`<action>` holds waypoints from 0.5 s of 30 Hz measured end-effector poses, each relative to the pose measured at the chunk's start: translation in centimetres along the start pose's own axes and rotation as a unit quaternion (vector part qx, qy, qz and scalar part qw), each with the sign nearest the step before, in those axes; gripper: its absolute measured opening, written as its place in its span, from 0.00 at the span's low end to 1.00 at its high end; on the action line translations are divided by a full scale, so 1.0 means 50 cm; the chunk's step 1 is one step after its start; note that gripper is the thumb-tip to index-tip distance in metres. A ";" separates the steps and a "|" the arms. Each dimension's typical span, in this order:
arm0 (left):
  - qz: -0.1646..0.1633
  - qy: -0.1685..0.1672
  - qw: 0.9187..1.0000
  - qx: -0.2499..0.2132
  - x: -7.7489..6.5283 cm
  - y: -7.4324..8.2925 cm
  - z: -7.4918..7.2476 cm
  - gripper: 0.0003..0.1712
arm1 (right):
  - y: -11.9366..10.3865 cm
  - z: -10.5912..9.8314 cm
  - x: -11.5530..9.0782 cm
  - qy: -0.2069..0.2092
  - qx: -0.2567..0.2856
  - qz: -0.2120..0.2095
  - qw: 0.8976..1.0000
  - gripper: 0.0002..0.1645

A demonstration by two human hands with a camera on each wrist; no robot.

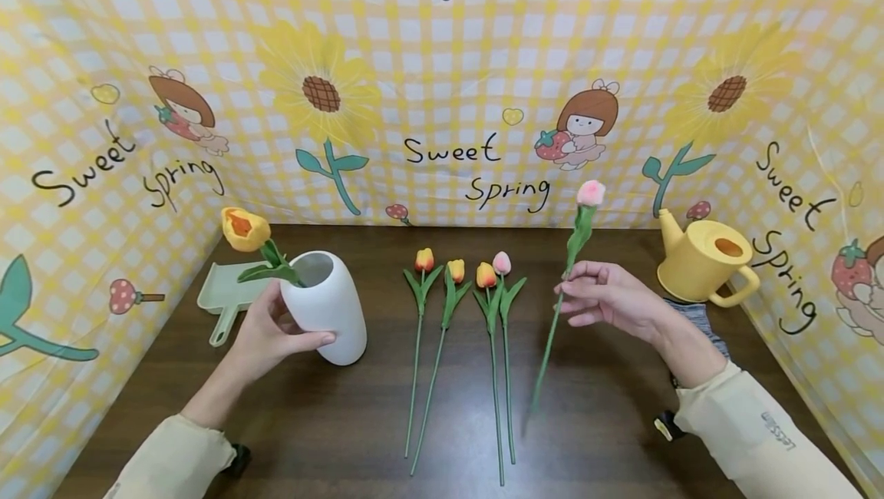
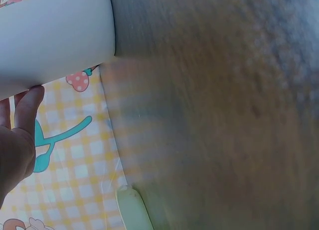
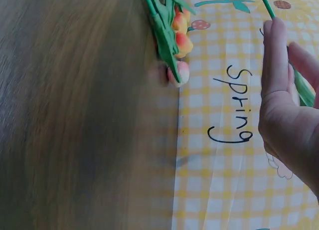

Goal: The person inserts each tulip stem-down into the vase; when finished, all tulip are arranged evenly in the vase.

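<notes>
My left hand [image 1: 265, 330] grips a white vase [image 1: 328, 315] around its side, thumb across the front. The vase tilts to the left, and a yellow tulip [image 1: 245, 229] leans out of its mouth. The left wrist view shows fingertips pressed against the smooth vase wall [image 2: 55, 35]. On the other side, my right hand [image 1: 611, 299] pinches the green stem of a pink tulip [image 1: 580, 234] just under its leaves. This flower is held up with its head at the top and its stem slanting down to the left.
Several tulips [image 1: 452, 295], orange, yellow and pink, lie in a row between the hands on the dark wooden table [image 1: 345, 430]. A pale green dustpan [image 1: 228, 292] is behind the left hand. At the back right stands a yellow watering can [image 1: 700, 261] near grey cloth [image 1: 699, 322].
</notes>
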State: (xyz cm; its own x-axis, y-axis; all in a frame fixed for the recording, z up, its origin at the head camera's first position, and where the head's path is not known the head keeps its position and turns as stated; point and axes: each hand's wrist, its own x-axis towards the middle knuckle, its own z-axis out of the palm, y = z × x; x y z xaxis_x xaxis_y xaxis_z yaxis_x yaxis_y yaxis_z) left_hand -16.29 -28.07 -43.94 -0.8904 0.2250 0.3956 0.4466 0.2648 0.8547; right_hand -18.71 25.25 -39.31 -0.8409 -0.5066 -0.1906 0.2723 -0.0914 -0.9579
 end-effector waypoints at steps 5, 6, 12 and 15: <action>-0.003 -0.001 1.000 -0.003 -0.002 0.002 0.002 0.50 | -0.007 0.019 0.004 -0.009 0.045 -0.069 0.997 0.08; -0.004 0.000 1.000 -0.004 -0.003 0.002 0.002 0.50 | -0.008 0.024 0.006 -0.011 0.051 -0.082 0.995 0.09; 0.002 0.001 1.000 -0.003 -0.001 -0.001 0.001 0.51 | -0.010 0.056 0.025 -0.036 0.113 -0.154 0.981 0.13; 0.003 0.000 1.000 -0.002 0.000 -0.003 0.000 0.50 | -0.015 0.078 0.039 -0.039 0.142 -0.180 0.973 0.13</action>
State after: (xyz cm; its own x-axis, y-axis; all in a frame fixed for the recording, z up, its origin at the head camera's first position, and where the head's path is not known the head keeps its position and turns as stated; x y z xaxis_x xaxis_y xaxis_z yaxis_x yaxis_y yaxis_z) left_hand -16.34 -28.11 -44.08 -0.8874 0.2273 0.4010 0.4521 0.2590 0.8535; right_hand -18.72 20.99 -38.12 -0.8702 -0.4610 0.1738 0.0945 -0.5024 -0.8595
